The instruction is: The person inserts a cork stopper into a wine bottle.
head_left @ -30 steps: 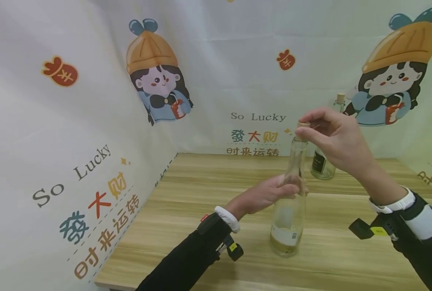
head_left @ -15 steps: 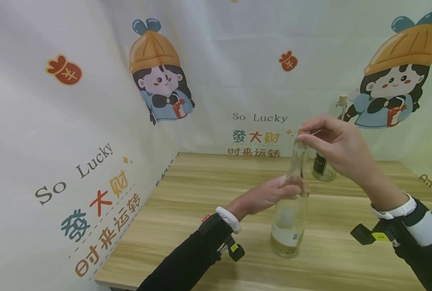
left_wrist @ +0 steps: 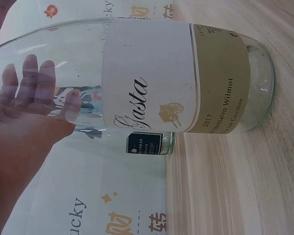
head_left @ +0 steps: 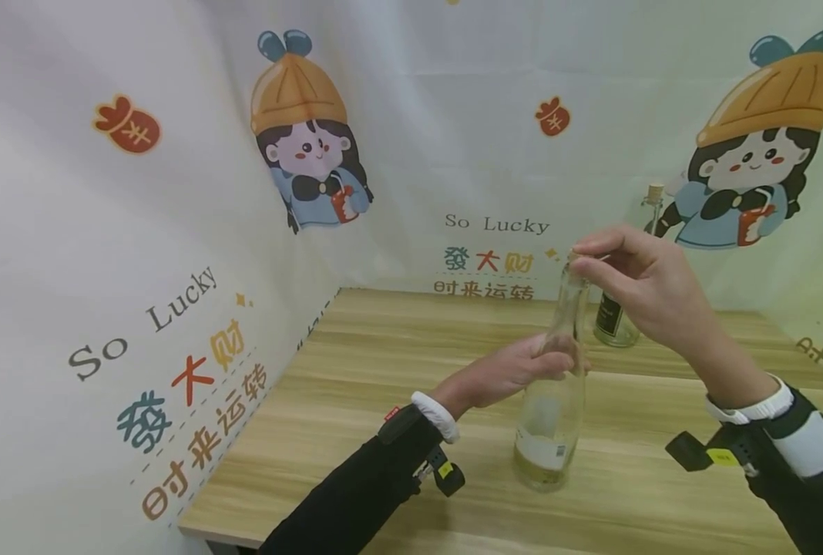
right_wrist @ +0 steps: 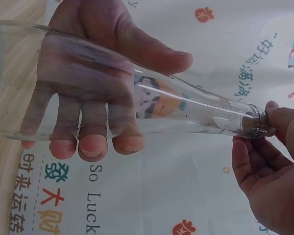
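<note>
A clear glass bottle [head_left: 549, 420] stands upright on the wooden table, with a white and tan label [left_wrist: 152, 73] reading "Gasta" in the left wrist view. Round its upper body my left hand [head_left: 502, 374] holds it, fingers curled behind the glass. My right hand [head_left: 650, 285] is at the mouth, thumb and fingertips pinching the top of a cork [right_wrist: 250, 122]. Most of the cork shows inside the neck in the right wrist view; its top is largely hidden by the fingers.
Behind my right hand stands a second corked bottle [head_left: 616, 320] with a black label, near the back of the table [head_left: 384, 347]. A printed cloth [head_left: 411, 139] hangs behind and along the left side.
My right hand has moved down a little, and the cork, which stood up above the mouth, has sunk into the bottle's neck. My left hand keeps its hold.
</note>
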`<state>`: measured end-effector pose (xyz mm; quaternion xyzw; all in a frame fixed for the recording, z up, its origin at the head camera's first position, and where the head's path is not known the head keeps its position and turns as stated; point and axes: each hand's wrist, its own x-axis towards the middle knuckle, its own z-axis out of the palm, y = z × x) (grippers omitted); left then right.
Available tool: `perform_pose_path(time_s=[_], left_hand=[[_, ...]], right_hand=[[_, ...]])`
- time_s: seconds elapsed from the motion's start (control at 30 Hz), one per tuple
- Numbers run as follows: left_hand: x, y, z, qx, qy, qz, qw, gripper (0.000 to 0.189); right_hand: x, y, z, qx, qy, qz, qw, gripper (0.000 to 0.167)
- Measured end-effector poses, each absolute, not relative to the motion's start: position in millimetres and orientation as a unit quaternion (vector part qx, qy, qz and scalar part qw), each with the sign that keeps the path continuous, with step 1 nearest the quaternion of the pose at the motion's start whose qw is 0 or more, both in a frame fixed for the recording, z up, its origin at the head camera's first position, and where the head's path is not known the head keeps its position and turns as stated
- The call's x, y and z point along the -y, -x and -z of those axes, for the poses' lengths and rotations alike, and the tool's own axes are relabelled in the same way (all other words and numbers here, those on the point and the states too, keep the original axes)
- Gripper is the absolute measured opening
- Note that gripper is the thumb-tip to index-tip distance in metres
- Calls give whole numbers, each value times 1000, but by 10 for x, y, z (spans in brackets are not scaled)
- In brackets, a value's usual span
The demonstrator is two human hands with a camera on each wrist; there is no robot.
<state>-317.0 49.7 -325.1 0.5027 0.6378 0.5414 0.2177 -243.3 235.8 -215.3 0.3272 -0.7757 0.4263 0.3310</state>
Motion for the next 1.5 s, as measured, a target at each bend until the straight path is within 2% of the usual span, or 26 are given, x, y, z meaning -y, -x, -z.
perform_pose_path(time_s=[0.3,0.57,0.77,1.03,1.5], left_hand=[[-495,3160,3238,-640,-499,-542,220,29],[-496,3164,3245,-639,-502,-540,220,29],[-476,3150,3252,-642,-496,-542,218,29],[-482,3130,3226,-642,-496,-543,215,32],[-498,3135,3248,-646,-493,-545,207,27]], right_hand=[[-2312,2414,2169,778,-304,-428,346,10],[-2254,2402,2178,768,-312,-413,377,13],[-2209,2399,2199,771,-310,-385,403,8],[-2185,2406,2212,766,-305,-347,446,16],[-2125,2385,2243,764,-290,-283,503,8]])
